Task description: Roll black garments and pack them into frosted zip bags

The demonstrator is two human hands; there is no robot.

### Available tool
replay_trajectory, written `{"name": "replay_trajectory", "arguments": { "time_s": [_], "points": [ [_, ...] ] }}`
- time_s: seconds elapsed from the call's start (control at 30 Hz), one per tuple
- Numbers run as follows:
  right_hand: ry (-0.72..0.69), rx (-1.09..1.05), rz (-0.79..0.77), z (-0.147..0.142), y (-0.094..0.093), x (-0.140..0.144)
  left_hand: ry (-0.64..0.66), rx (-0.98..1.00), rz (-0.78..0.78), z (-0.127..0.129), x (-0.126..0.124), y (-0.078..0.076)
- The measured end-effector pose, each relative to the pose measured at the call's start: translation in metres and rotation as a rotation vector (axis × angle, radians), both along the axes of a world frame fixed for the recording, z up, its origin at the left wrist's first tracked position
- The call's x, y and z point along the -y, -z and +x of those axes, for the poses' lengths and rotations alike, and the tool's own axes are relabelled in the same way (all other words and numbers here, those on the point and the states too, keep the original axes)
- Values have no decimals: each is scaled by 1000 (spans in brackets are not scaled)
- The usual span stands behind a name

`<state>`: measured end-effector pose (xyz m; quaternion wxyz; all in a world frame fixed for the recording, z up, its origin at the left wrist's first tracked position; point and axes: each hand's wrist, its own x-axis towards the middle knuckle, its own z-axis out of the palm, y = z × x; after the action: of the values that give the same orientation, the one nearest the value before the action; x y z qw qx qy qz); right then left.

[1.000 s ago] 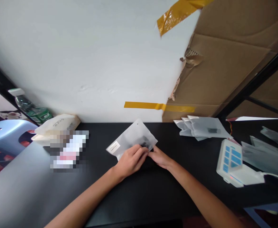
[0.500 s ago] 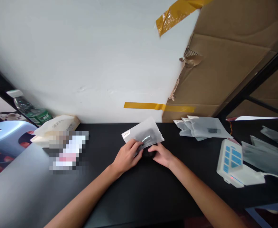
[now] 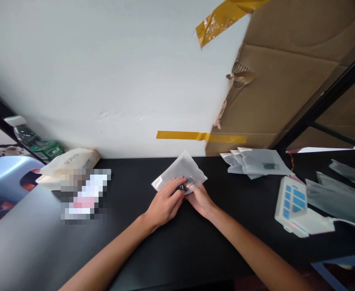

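Note:
A frosted plastic bag (image 3: 177, 167) with a white label at its left corner is held tilted above the black tabletop. My left hand (image 3: 165, 202) is closed on the bag's near side, fingers lying across its front. Under those fingertips a small, shiny dark object (image 3: 182, 187) shows; its kind is unclear. My right hand (image 3: 200, 201) is at the bag's lower right edge. Its fingers are mostly covered by the cloudy plastic, and I cannot tell whether they are inside or behind it.
Several similar frosted bags (image 3: 256, 161) lie at the back right, one with a dark patch. A white device with blue keys (image 3: 292, 206) and more bags (image 3: 337, 198) are at right. On the left are a paper bag (image 3: 71, 165), a bottle (image 3: 28, 135) and a blue stool (image 3: 7, 169).
My right hand has moved left and under the bag's edge, and its fingers are now covered. The black object below the bag's edge no longer shows there. The bag has turned slightly.

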<state>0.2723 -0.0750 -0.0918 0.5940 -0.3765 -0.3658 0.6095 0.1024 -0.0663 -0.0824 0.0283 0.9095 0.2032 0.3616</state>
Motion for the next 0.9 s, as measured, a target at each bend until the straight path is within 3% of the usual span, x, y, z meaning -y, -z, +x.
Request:
{"name": "replay_trajectory", "arguments": {
  "time_s": [0.1,0.17,0.3,0.43,0.53,0.63,0.73,0.83,0.9],
  "points": [
    [-132,390,161,9,2,-2,127,-27,-34,1,3,0],
    [-174,554,164,15,2,-4,157,-42,-61,2,5,-1],
    [-218,580,33,21,3,-3,93,-24,-92,1,2,-2],
    [-226,547,60,23,2,-1,-48,22,-156,-1,-5,2],
    [-110,637,131,26,3,-3,-30,29,-148,-2,-7,2],
    [171,970,348,30,4,-6,14,19,-123,-2,-5,1],
    [250,1287,527,36,0,-5,20,3,-115,-2,-4,1],
    [218,1427,483,39,-4,-3,28,5,-110,-3,-5,0],
    [217,1368,387,38,-2,-3,21,12,-114,-3,-5,1]
  ]
}}
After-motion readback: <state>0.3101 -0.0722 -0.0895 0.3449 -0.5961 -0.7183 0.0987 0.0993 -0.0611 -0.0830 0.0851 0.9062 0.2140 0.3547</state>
